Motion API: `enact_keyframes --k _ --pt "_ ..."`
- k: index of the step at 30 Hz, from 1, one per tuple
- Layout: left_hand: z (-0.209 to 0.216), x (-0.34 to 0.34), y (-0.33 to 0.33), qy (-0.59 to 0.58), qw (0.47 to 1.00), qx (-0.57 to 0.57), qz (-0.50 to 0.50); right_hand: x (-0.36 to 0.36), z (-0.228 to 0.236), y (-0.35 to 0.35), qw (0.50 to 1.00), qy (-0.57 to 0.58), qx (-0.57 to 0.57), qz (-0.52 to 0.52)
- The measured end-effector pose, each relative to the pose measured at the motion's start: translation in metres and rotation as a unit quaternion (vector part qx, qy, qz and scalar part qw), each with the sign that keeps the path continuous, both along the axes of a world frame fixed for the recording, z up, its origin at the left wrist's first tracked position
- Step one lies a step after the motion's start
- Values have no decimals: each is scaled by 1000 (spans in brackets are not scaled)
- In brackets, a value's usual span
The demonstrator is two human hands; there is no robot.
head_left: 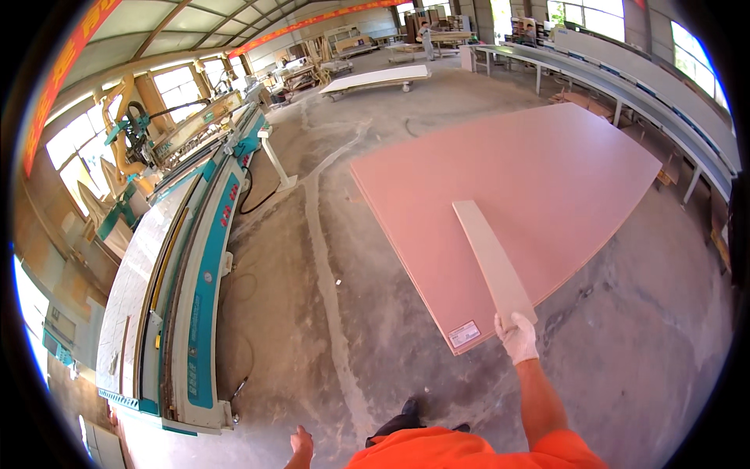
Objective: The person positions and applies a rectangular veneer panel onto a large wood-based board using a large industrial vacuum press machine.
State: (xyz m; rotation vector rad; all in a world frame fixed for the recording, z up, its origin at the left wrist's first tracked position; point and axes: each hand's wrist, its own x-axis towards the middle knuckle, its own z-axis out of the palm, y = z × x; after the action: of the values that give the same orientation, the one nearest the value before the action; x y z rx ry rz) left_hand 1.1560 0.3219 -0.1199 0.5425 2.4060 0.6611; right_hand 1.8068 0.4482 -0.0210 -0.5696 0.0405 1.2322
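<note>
My right hand, in a white glove, is closed around the near end of a long, narrow pale wooden board. The board points away from me, over a large stack of pink sheets with a white label on its near corner. Whether the board's far end rests on the sheets, I cannot tell. At the lower edge, left of my body, hangs my left hand; its fingers look curled and nothing shows in them.
A long teal and white woodworking machine runs along the left, with a white post beside it. Ahead stands a low cart with a white sheet. A long metal conveyor lines the right. Farther back, a person stands near stacked wood.
</note>
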Motion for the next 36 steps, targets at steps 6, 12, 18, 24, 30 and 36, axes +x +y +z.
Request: enact_keyframes --k 6,12,18,24,30,36 --pt "12 81 70 106 953 -23 -284 36 -17 13 996 19 -81 27" --pt "140 225 155 -3 895 76 -440 13 -140 -45 916 -139 -221 306" --pt "178 354 179 -222 736 289 -570 -113 2 -12 934 -213 -101 269" --pt "180 411 178 -134 615 492 -602 -150 89 7 949 83 172 252" --pt "225 381 188 123 566 517 -631 -196 88 1 945 -290 114 97" --pt "226 361 175 -19 672 392 -628 -195 74 -3 994 -43 73 70"
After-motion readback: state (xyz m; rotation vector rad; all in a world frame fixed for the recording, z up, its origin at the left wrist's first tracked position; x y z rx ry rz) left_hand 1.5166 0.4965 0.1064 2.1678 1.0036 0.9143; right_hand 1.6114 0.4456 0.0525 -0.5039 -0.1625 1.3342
